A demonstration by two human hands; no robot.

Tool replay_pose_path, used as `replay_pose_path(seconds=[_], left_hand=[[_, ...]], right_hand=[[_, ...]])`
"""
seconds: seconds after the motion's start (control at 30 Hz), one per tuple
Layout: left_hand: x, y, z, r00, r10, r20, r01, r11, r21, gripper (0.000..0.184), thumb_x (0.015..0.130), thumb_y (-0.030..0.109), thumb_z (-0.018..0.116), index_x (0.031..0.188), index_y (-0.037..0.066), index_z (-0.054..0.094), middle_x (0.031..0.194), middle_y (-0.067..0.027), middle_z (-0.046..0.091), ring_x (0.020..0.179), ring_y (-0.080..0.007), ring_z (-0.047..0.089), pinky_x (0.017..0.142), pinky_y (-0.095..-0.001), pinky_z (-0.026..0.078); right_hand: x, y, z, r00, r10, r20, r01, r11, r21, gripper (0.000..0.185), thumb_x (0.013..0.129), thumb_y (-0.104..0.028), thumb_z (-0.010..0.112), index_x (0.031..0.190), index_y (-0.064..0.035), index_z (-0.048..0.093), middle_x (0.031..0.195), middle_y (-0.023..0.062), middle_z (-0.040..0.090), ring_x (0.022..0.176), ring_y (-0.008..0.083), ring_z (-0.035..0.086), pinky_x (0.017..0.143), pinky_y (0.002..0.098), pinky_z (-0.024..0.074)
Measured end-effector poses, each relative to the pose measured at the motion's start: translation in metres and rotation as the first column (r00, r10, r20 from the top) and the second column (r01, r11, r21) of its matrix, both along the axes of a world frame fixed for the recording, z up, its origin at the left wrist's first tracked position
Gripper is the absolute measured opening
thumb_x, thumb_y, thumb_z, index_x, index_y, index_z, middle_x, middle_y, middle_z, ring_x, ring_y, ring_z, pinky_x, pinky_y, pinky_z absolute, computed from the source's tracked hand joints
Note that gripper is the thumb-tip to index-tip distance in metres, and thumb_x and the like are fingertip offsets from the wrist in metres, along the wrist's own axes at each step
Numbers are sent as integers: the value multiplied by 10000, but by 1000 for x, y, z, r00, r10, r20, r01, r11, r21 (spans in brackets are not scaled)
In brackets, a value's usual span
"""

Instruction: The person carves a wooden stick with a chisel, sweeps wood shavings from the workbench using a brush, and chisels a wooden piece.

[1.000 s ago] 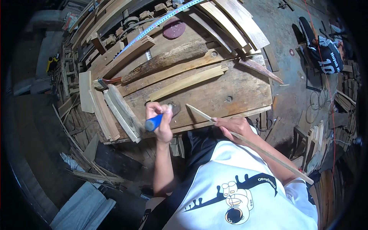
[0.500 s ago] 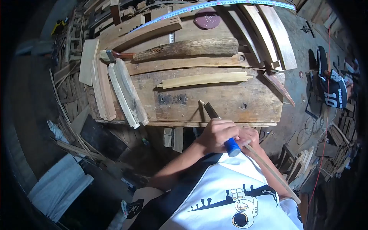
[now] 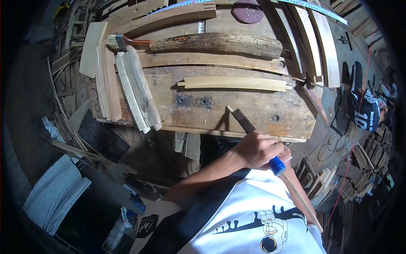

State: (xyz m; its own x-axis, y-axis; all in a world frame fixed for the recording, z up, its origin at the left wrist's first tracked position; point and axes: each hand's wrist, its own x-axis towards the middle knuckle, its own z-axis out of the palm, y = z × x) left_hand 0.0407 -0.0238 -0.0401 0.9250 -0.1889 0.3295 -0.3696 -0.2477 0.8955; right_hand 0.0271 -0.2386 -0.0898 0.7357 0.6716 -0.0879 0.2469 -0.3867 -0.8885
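Observation:
My left hand is closed around a blue-handled tool, whose dark flat blade points up and left. The blade lies along a thin wooden strip; the strip's pale tip shows just beyond it, over the near part of the workbench. Partly hidden behind my left hand, my right hand grips the strip, which runs back along my right forearm. Beyond both hands, a pale notched wood piece lies flat on the bench.
Across the bench lie a rough log piece, a brush, a maroon disc and a measuring tape. Wood pieces lie at the left, and long boards at the right. A red cord hangs at the right.
My left hand has come from the left with the blue-handled tool, bringing its blade onto the strip beside my right hand. The view has shifted, and the bench sits higher in it.

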Motion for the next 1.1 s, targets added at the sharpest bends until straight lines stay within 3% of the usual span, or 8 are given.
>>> replay_pose_path(seconds=[0.2, 0.3, 0.4, 0.7, 0.83, 0.97, 1.0, 1.1], left_hand=[[1, -3, -6, 996, -59, -67, 63, 996, 62, 294, 757, 246, 769, 750, 52, 549, 654, -105, 585, 573, -301, 640, 520, -408, 498], [0, -8, -9, 993, -87, -82, 95, 990, 102, 293, 739, 237, 766, 765, 48, 544, 665, -109, 591, 588, -309, 648, 529, -413, 505], [0, -7, -8, 993, -86, -84, 95, 989, 112, 293, 751, 243, 755, 754, 49, 536, 654, -111, 582, 589, -307, 649, 528, -414, 505], [-7, 1, -19, 996, -52, -76, 67, 975, 213, 326, 831, 290, 728, 707, 57, 539, 615, -115, 574, 572, -300, 640, 505, -406, 487], [-9, 9, -16, 998, -24, -62, 36, 978, 205, 344, 859, 319, 707, 726, 60, 523, 626, -116, 578, 579, -314, 646, 514, -419, 508], [-8, 6, 3, 997, 7, -77, 4, 991, 133, 406, 851, 337, 751, 689, 67, 495, 606, -118, 544, 552, -313, 618, 498, -413, 483], [-5, 5, 5, 999, 33, -27, -30, 996, 78, 417, 803, 260, 809, 643, 64, 478, 574, -95, 501, 485, -278, 557, 436, -385, 423], [-7, 7, 1, 998, 59, -20, -58, 998, 21, 413, 812, 269, 797, 643, 64, 480, 565, -96, 488, 488, -283, 564, 440, -395, 425]], right_hand=[[6, 7, 16, 990, -13, -141, 3, 998, -66, 120, 761, -158, 697, 789, -53, 645, 765, 113, 668, 723, 326, 670, 673, 414, 524], [4, 1, 12, 997, 1, -80, -9, 995, -101, 104, 753, -148, 694, 809, -69, 658, 789, 107, 676, 734, 327, 668, 673, 417, 525], [10, 7, 12, 1000, 21, -1, -21, 999, 40, 109, 726, -151, 695, 804, -80, 668, 777, 96, 670, 724, 325, 659, 651, 418, 516], [23, 9, 17, 973, 190, 128, -198, 979, 56, 212, 613, -157, 730, 778, -54, 648, 755, 74, 653, 660, 279, 635, 616, 392, 509], [27, 12, 21, 941, 224, 253, -242, 969, 43, 265, 572, -133, 755, 799, -33, 663, 791, 79, 679, 647, 277, 638, 615, 388, 510], [28, 11, 19, 959, 230, 166, -245, 967, 74, 237, 645, -142, 718, 862, -48, 703, 806, 86, 684, 653, 273, 643, 606, 393, 494], [31, 14, 23, 959, 228, 168, -244, 967, 76, 205, 674, -144, 696, 861, -61, 703, 795, 86, 678, 654, 270, 644, 606, 393, 488], [28, 12, 19, 946, 253, 201, -265, 964, 36, 191, 647, -133, 716, 823, -61, 695, 782, 84, 670, 641, 269, 635, 587, 389, 482]])
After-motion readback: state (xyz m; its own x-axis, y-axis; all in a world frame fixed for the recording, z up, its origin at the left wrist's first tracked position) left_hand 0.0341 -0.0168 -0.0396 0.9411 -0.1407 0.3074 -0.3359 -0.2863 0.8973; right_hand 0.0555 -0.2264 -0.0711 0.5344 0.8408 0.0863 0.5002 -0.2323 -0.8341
